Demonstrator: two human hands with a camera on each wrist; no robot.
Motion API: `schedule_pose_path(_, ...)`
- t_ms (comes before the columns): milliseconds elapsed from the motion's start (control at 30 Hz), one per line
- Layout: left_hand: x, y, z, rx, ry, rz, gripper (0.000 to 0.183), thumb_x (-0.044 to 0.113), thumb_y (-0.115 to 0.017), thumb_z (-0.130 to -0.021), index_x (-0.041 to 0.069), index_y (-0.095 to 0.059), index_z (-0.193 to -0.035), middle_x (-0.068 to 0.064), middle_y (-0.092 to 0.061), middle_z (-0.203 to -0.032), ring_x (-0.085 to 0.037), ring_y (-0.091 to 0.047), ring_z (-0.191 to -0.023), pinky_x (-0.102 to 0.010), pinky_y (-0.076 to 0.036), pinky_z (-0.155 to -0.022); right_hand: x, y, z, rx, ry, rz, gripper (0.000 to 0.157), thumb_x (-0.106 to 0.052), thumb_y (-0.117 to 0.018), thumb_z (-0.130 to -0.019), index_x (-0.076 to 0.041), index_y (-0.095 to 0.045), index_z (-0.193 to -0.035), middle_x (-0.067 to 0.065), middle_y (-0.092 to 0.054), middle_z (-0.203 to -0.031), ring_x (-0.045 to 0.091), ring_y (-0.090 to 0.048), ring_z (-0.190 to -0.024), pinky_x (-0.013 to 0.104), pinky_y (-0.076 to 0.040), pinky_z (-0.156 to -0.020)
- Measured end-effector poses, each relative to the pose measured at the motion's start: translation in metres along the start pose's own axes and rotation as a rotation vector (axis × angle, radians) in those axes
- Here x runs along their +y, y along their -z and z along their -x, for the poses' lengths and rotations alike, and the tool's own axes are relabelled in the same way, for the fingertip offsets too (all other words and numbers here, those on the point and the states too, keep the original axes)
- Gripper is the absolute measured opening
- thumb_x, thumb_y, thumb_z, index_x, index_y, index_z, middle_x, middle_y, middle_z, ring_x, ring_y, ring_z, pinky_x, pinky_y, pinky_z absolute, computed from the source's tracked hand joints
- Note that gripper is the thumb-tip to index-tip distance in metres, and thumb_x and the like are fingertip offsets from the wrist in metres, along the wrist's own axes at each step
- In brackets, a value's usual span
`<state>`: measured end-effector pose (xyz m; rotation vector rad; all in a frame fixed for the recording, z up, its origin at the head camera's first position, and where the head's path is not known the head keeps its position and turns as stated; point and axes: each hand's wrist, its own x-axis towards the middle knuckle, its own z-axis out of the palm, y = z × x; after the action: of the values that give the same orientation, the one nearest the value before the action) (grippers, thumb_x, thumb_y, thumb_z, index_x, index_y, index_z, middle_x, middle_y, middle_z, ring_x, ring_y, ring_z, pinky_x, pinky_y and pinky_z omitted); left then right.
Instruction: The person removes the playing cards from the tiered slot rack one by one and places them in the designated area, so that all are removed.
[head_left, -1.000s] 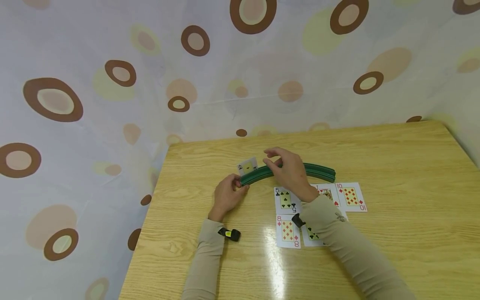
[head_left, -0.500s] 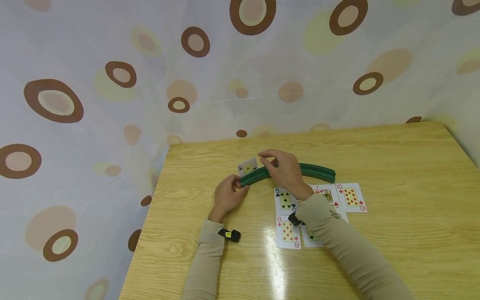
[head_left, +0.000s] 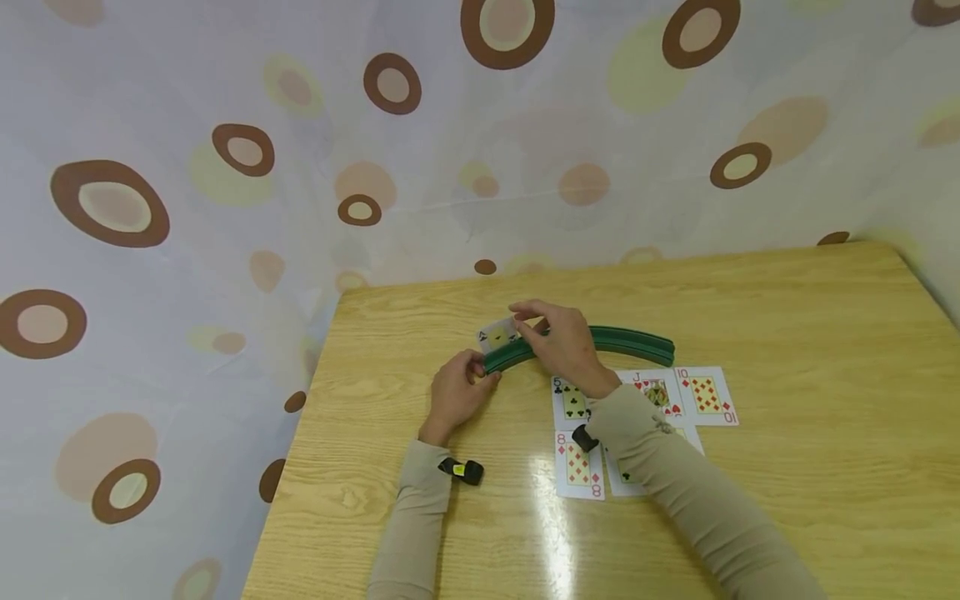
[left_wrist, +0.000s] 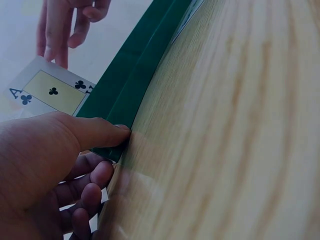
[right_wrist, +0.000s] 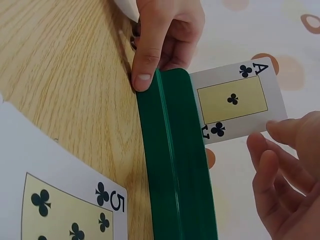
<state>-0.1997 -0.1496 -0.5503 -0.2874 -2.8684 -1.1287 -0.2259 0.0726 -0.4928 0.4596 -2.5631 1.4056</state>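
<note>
A curved green playing card holder lies on the table. My left hand grips its left end, the thumb on the front face and the fingers curled beneath and behind. An ace of clubs stands in the holder near that end, leaning back. Beside the ace's right edge is my right hand, its fingers loosely bent. In the right wrist view, the thumb and forefinger meet the card's edge near its top corner, with a small gap between them. The right hand hides part of the holder in the head view.
Face-up cards lie in front of the holder: a five of clubs, a jack of hearts, a ten of diamonds and an eight of diamonds. My right sleeve partly covers others. A patterned curtain borders the wooden table.
My right hand has moved left along the holder until its fingertips reach the ace of clubs. The left hand has stayed at the holder's end.
</note>
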Motion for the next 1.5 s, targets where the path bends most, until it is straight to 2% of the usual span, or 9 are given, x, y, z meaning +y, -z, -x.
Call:
schedule_pose_path(100, 0.002, 0.000, 0.000, 0.004, -0.004, 0.000, 0.029, 0.025, -0.080, -0.098, 0.003, -0.073, -0.116, -0.009, -0.072, -0.095, -0.014, -0.055, -0.078, -0.026, -0.040, -0.070, 0.000, 0.001, -0.001, -0.004, 0.010, -0.017, 0.025, -0.018, -0.074, -0.106, -0.014, -0.080, -0.130, 0.009, -0.084, -0.117, 0.025, -0.079, -0.084, 0.031, -0.054, -0.065)
schedule_pose_path(267, 0.002, -0.001, 0.000, 0.009, -0.010, -0.011, 0.026, 0.024, -0.080, -0.098, 0.003, -0.072, -0.111, -0.009, -0.071, -0.093, -0.013, -0.054, -0.077, -0.025, -0.040, -0.070, 0.001, 0.000, 0.000, -0.018, 0.007, -0.056, 0.020, -0.018, -0.073, -0.106, -0.013, -0.083, -0.123, 0.010, -0.084, -0.095, 0.018, -0.075, -0.069, 0.024, -0.041, -0.053)
schedule_pose_path(400, 0.001, -0.001, 0.000, 0.016, -0.022, -0.011, 0.024, 0.024, -0.080, -0.098, 0.004, -0.072, -0.108, -0.009, -0.070, -0.092, -0.013, -0.054, -0.076, -0.025, -0.040, -0.069, 0.000, 0.000, 0.002, -0.014, 0.014, -0.078, 0.019, -0.017, -0.074, -0.106, -0.012, -0.083, -0.122, 0.012, -0.083, -0.089, 0.015, -0.073, -0.064, 0.023, -0.040, -0.050)
schedule_pose_path(633, -0.003, -0.002, 0.000, 0.014, -0.015, -0.014, 0.026, 0.025, -0.080, -0.099, 0.004, -0.073, -0.113, -0.008, -0.071, -0.093, -0.012, -0.053, -0.076, -0.026, -0.040, -0.069, -0.003, 0.004, 0.004, -0.014, 0.012, -0.128, 0.020, -0.014, -0.072, -0.107, -0.011, -0.083, -0.123, 0.016, -0.082, -0.090, 0.033, -0.076, -0.069, 0.023, -0.038, -0.050)
schedule_pose_path(767, -0.003, -0.002, -0.001, 0.006, -0.001, -0.018, 0.025, 0.025, -0.080, -0.099, 0.006, -0.074, -0.114, -0.007, -0.071, -0.094, -0.012, -0.054, -0.077, -0.026, -0.040, -0.070, -0.006, 0.008, 0.005, -0.003, 0.027, -0.151, 0.020, -0.013, -0.072, -0.107, -0.011, -0.083, -0.123, 0.017, -0.081, -0.086, 0.035, -0.075, -0.067, 0.023, -0.034, -0.048)
schedule_pose_path(967, -0.002, -0.002, -0.003, -0.001, 0.008, -0.017, 0.025, 0.024, -0.081, -0.099, 0.006, -0.074, -0.115, -0.007, -0.071, -0.095, -0.012, -0.053, -0.078, -0.025, -0.039, -0.071, -0.009, 0.013, 0.007, 0.039, 0.054, -0.168, 0.019, -0.014, -0.073, -0.106, -0.011, -0.083, -0.122, 0.014, -0.083, -0.093, 0.034, -0.075, -0.068, 0.023, -0.034, -0.046)
schedule_pose_path(1167, -0.001, -0.001, -0.003, -0.001, 0.004, -0.016, 0.025, 0.024, -0.080, -0.099, 0.005, -0.074, -0.114, -0.007, -0.071, -0.094, -0.012, -0.054, -0.078, -0.025, -0.039, -0.070, -0.010, 0.019, 0.010, 0.098, 0.081, -0.142, 0.019, -0.013, -0.074, -0.105, -0.010, -0.082, -0.122, 0.012, -0.083, -0.114, 0.024, -0.074, -0.076, 0.024, -0.046, -0.054)
schedule_pose_path(1300, -0.002, -0.002, -0.003, -0.003, 0.015, -0.011, 0.025, 0.025, -0.081, -0.099, 0.006, -0.073, -0.113, -0.006, -0.070, -0.094, -0.011, -0.053, -0.077, -0.024, -0.038, -0.069, -0.007, 0.024, 0.013, 0.115, 0.081, -0.147, 0.019, -0.012, -0.074, -0.105, -0.008, -0.081, -0.122, 0.014, -0.081, -0.115, 0.020, -0.072, -0.077, 0.023, -0.050, -0.059)
schedule_pose_path(1500, -0.004, -0.003, -0.002, -0.005, 0.016, -0.002, 0.025, 0.026, -0.081, -0.099, 0.007, -0.074, -0.114, -0.005, -0.071, -0.094, -0.010, -0.052, -0.076, -0.025, -0.038, -0.069, 0.002, 0.034, 0.025, 0.134, 0.067, -0.173, 0.020, -0.012, -0.073, -0.105, -0.008, -0.080, -0.124, 0.013, -0.080, -0.112, 0.016, -0.067, -0.074, 0.022, -0.047, -0.057)
